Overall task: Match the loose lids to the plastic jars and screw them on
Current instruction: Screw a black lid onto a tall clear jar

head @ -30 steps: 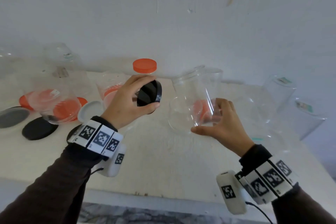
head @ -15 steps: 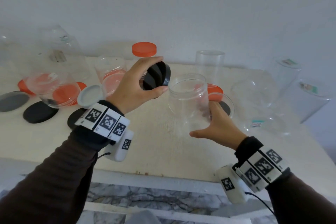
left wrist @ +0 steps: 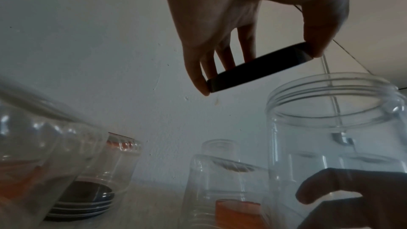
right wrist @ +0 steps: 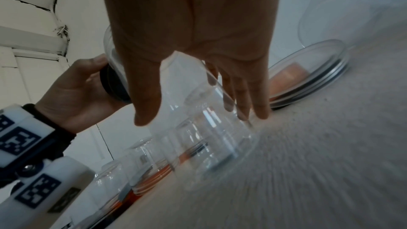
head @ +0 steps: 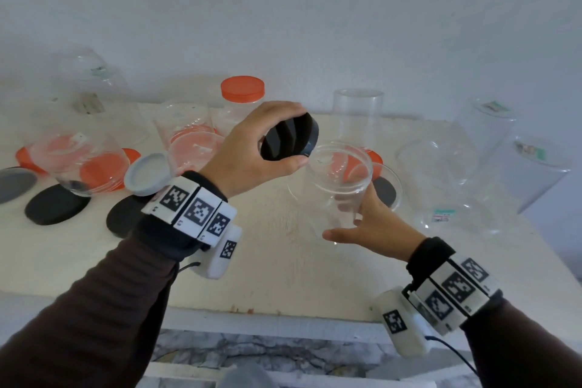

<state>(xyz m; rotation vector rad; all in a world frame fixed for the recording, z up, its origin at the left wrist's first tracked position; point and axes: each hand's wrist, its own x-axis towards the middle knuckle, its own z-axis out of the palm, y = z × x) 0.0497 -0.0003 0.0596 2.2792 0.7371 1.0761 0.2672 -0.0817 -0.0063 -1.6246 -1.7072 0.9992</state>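
Note:
My left hand (head: 293,135) pinches a black lid (head: 288,142) by its rim, tilted, just left of the mouth of a clear open jar (head: 338,179). My right hand (head: 343,220) grips this jar low on its wall, thumb in front and fingers behind. In the left wrist view the black lid (left wrist: 257,69) hangs above and left of the jar's threaded rim (left wrist: 330,93). The right wrist view shows my right hand (right wrist: 198,116) wrapped round the jar (right wrist: 211,137) near the tabletop. I cannot tell whether its base touches the table.
An orange-lidded jar (head: 242,94) and a tall open jar (head: 359,113) stand at the back. Clear jars lie left with orange lids under them; black lids (head: 56,208) and a grey lid (head: 148,178) lie loose. Big clear jars (head: 441,186) crowd the right. The table edge (head: 252,309) is near me.
My right hand turned the jar upright and brought it nearer and lower. My left hand carried the black lid right, up to the jar's mouth.

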